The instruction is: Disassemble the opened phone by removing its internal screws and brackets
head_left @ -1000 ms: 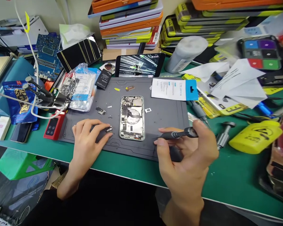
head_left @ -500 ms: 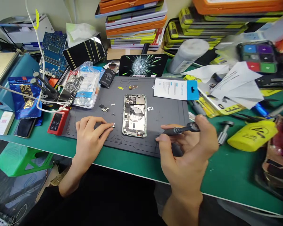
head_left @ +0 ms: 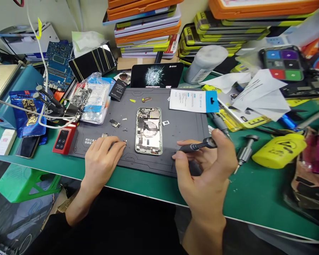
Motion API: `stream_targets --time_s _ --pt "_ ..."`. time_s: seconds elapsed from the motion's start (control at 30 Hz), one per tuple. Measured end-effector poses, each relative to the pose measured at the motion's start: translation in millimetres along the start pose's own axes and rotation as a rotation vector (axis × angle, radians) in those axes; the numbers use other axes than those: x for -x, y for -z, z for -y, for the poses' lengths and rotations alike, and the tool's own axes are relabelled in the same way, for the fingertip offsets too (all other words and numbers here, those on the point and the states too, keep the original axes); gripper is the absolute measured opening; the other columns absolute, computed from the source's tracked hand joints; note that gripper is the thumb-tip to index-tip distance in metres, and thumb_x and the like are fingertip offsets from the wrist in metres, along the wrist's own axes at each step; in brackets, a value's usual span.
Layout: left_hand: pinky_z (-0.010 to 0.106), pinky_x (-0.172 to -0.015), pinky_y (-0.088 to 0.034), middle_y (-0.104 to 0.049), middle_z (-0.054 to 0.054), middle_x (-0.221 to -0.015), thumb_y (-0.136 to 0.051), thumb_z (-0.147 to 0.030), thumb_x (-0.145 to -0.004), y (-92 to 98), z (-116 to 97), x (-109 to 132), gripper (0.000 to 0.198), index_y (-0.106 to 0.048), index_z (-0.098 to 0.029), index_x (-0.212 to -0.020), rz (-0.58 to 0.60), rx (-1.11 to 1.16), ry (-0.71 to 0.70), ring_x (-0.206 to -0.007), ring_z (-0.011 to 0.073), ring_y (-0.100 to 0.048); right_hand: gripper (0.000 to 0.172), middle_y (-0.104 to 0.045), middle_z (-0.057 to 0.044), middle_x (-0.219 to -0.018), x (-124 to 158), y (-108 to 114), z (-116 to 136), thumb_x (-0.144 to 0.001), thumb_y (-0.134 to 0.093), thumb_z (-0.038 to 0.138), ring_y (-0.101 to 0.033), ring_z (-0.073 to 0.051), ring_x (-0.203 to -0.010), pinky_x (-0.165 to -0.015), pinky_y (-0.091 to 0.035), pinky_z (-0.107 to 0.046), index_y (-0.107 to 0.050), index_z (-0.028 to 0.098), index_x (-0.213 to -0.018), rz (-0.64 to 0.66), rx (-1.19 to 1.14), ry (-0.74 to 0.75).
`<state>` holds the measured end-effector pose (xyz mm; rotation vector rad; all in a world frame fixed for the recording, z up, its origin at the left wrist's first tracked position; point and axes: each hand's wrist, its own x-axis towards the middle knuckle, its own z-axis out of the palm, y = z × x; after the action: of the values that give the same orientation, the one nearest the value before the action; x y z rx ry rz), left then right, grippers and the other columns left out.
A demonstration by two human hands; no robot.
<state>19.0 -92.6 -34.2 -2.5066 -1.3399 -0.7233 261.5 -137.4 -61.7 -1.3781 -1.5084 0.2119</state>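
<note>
My left hand (head_left: 102, 156) rests low over the dark work mat (head_left: 175, 131), its thumb and fingertips pinched on a small phone part (head_left: 125, 142). Most of that part is hidden by the fingers. To its right lies an opened phone housing (head_left: 149, 131), its inner boards and coil area exposed. My right hand (head_left: 204, 170) is closed around a screwdriver (head_left: 198, 145), held nearly level with its tip toward the left, over the mat's right front edge. A SIM tray (head_left: 166, 123) lies right of the housing; a small dark module (head_left: 115, 123) lies left of it.
Behind the mat a phone (head_left: 156, 75) leans upright, lit. A battery (head_left: 118, 89) and a white-and-blue card (head_left: 194, 101) lie at the mat's back. A red device (head_left: 64, 139) stands left; another screwdriver (head_left: 246, 152) and a yellow pouch (head_left: 279, 150) are right.
The whole view has shifted slightly. My left hand has drawn back a little, uncovering printed text and a small metal piece on the mat. My right hand keeps its hold on the screwdriver.
</note>
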Motion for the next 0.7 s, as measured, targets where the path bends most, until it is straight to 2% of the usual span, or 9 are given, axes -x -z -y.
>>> stream_targets --time_s 0.2,0.37,0.7 --pt "0.039 -0.084 -0.046 -0.075 0.006 -0.107 -0.069 -0.022 -0.106 1.7 -0.3 -1.2 0.004 -0.072 -0.02 -0.107 0.058 0.044 0.092 -0.095 0.0221 -0.066 0.09 -0.073 -0.012 -0.122 0.1 0.3 0.0 -0.096 -0.071 0.011 -0.079 -0.022 -0.094 -0.079 -0.071 -0.041 -0.027 0.035 -0.17 -0.001 0.0 0.0" --pt "0.041 -0.088 -0.042 -0.076 0.006 -0.108 -0.071 -0.022 -0.105 1.3 -0.5 -3.0 0.005 -0.076 -0.022 -0.108 -0.03 0.013 0.239 -0.102 0.024 -0.065 0.09 -0.073 -0.011 -0.124 0.0 0.6 0.4 -0.095 -0.072 0.01 -0.078 -0.022 -0.094 -0.078 -0.072 -0.041 -0.028 0.035 -0.17 0.005 0.002 -0.002" --pt "0.043 -0.089 -0.039 -0.08 0.003 -0.111 -0.07 -0.018 -0.105 -0.6 -3.2 -2.9 0.015 -0.079 -0.025 -0.114 0.007 -0.003 0.238 -0.105 0.0249 -0.062 0.094 -0.071 -0.01 -0.123 -0.6 1.2 -0.3 -0.093 -0.074 0.01 -0.077 -0.021 -0.091 -0.075 -0.071 -0.038 -0.028 0.037 -0.17 -0.002 -0.014 0.006"
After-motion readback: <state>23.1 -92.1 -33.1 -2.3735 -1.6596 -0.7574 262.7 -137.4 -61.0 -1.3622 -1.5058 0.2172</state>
